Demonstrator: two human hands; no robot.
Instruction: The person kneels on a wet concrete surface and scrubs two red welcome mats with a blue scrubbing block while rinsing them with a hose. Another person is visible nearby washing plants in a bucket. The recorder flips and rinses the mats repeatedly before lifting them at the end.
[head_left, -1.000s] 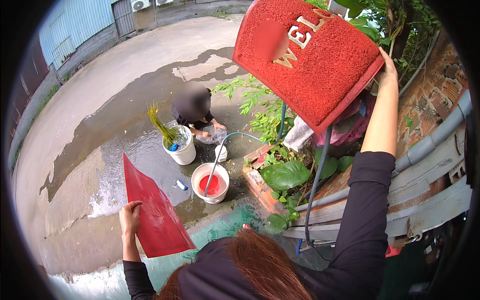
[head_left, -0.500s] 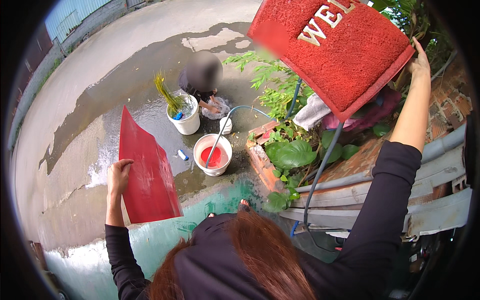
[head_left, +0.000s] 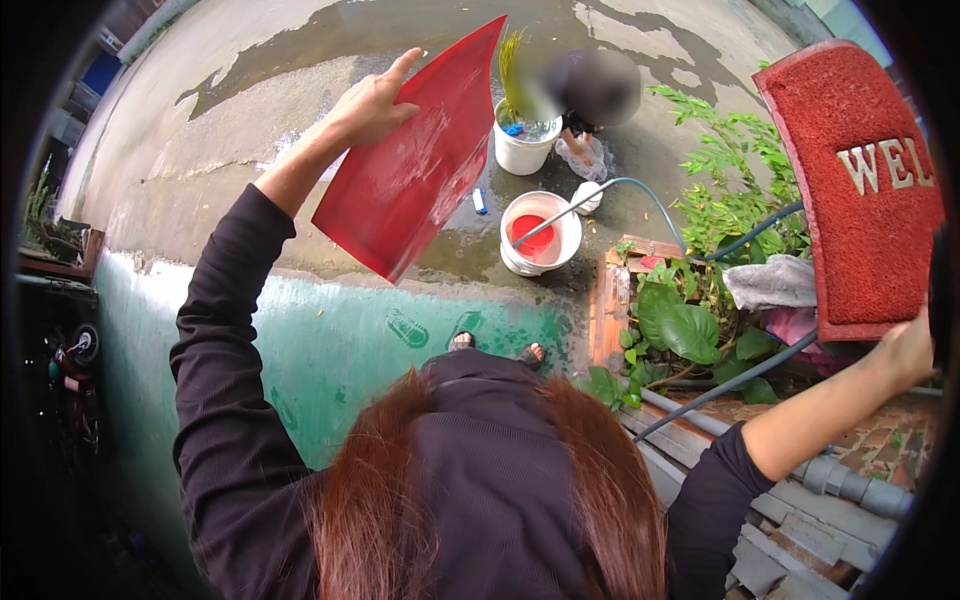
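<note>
My left hand (head_left: 375, 105) is raised at the upper left and pinches the top edge of a smooth, wet-looking red mat (head_left: 415, 165), its index finger stretched out along the edge. That mat hangs tilted over the ground. On the far right my right hand (head_left: 908, 350) grips the lower edge of a red looped-pile doormat (head_left: 870, 230) with raised white letters. It stands nearly upright beside the plants. The fingers of my right hand are partly hidden at the picture's dark rim.
A white bucket (head_left: 515, 265) holds red contents and a hose (head_left: 625, 182). Another bucket (head_left: 525, 155) has a yellow-green brush in it. Nearby a crouching person (head_left: 575, 90) handles a clear plastic bag (head_left: 592, 160). Plants (head_left: 685, 325), a grey cloth (head_left: 772, 283) and pipes (head_left: 700, 412) lie right.
My view has turned left. The smooth mat has been lifted higher and farther out, tilting over. The lettered doormat is now lower at the far right, still held by my right hand.
</note>
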